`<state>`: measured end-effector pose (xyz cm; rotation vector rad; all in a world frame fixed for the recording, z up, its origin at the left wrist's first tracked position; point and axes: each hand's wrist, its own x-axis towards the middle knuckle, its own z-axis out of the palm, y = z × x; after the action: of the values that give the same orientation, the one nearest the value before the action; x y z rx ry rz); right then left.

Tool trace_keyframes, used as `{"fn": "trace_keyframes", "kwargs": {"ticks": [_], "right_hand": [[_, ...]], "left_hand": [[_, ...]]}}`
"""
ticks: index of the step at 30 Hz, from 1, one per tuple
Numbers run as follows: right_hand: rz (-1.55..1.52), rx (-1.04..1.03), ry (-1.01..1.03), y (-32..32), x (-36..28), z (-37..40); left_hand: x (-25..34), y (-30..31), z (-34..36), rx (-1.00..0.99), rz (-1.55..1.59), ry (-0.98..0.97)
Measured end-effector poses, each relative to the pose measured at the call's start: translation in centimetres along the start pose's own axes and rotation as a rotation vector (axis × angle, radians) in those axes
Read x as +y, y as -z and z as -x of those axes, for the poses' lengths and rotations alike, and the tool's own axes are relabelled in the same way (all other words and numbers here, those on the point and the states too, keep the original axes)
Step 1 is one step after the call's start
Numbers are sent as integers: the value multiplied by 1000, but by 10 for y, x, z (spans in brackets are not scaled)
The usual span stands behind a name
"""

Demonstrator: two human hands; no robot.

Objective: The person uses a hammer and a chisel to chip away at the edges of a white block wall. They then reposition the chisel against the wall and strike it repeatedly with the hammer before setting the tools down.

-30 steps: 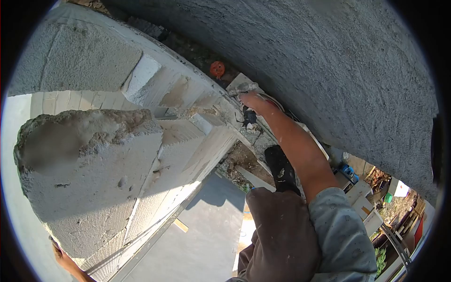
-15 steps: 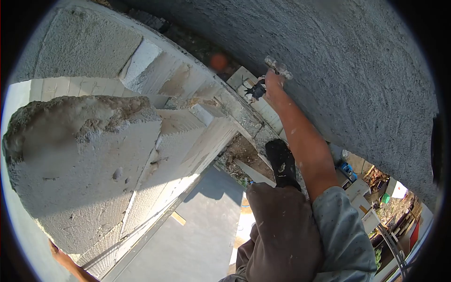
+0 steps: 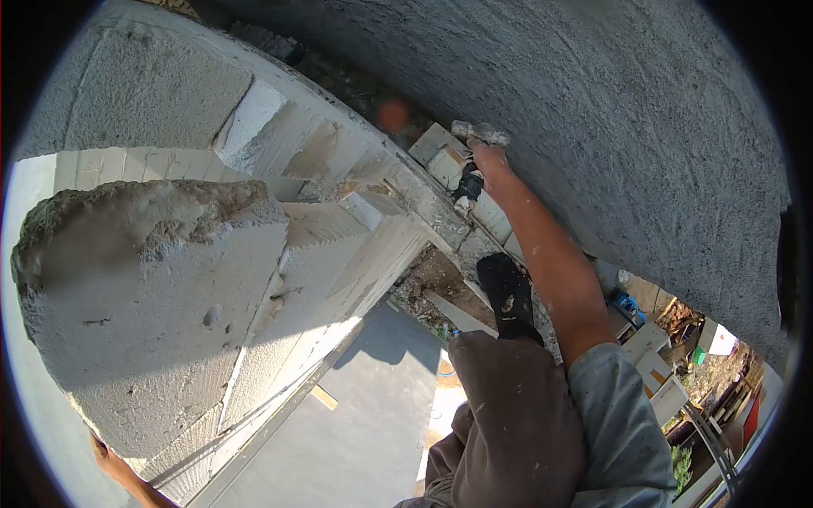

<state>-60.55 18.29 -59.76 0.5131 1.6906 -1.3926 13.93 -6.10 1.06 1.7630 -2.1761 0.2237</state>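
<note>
Up on the block wall (image 3: 339, 169) a person is perched, R arm stretched out ahead toward the grey rendered wall (image 3: 610, 102). R hand (image 3: 489, 161) is closed round a mortar-caked tool (image 3: 480, 132), fingers wrapped tight on it, w/ the tool's crusted end right at the render, touching or just off it (can't tell which from here). Just below that hand sits a small black object (image 3: 471, 183), beside a couple of pale loose blocks (image 3: 440, 152) on the wall top. An orange blob (image 3: 392, 114) shows further back, too blurred to name.

L hand (image 3: 106, 453) is way down at the bottom-left edge, under the big rough block (image 3: 161, 313) in the foreground; only part of it shows, so its grip can't be made out.

Black shoe (image 3: 506, 296) is planted on the wall top near rubble, brown-trousered knee (image 3: 517, 423) bent up close, grey sleeve (image 3: 622, 415) next to it. Grey slab (image 3: 373, 423) lies well below.
</note>
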Motion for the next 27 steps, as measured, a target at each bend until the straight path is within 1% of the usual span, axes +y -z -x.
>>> {"fn": "trace_keyframes", "kwargs": {"ticks": [1, 2, 4, 5, 6, 8, 9, 11, 14, 15, 16, 18, 19, 20, 22, 23, 26, 27], "right_hand": [[-57, 97, 43, 3, -1, -4], [43, 93, 35, 3, 6, -2], [232, 80, 32, -3, 11, 50], [321, 77, 35, -5, 9, 75], [410, 76, 41, -6, 2, 85], [704, -192, 37, -11, 36, 39], [513, -365, -176, -2, 23, 60], [429, -320, -145, -5, 13, 75], [263, -242, -131, -2, -2, 95], [207, -212, -129, -2, -5, 96], [127, -198, -100, 2, 2, 75], [-1, 8, -49, 15, 8, 22], [-64, 108, -17, 17, 12, 7], [118, 105, -19, 16, 18, 8], [475, 93, -10, 8, 28, 24], [648, 91, 0, 3, 34, 36], [658, -169, -19, 4, 18, 96], [388, -359, -196, 10, 21, 91]], "left_hand": [[-4, 1, 0, 2, 11, -9], [-5, 0, 2, 10, -15, -4], [7, -4, 5, 44, -62, 5], [8, -4, 6, 57, -81, -23], [10, -7, 6, 73, -98, -50], [19, -12, 8, 70, -119, -73], [26, -7, 10, 40, -133, -70], [33, -9, 11, 46, -108, -65], [28, -7, 11, 47, -41, -39], [21, -5, 8, 26, -15, -15], [10, -3, 4, 25, -17, -22], [-18, 0, -4, 46, -44, -70], [-22, 0, -3, 51, -50, -71], [-26, 0, -2, 55, -55, -73], [-12, -2, -1, 33, -27, 0], [-3, -4, 0, 42, -50, -17], [15, -10, 5, 38, -110, -36], [15, -4, 6, 11, -137, -23]]}}
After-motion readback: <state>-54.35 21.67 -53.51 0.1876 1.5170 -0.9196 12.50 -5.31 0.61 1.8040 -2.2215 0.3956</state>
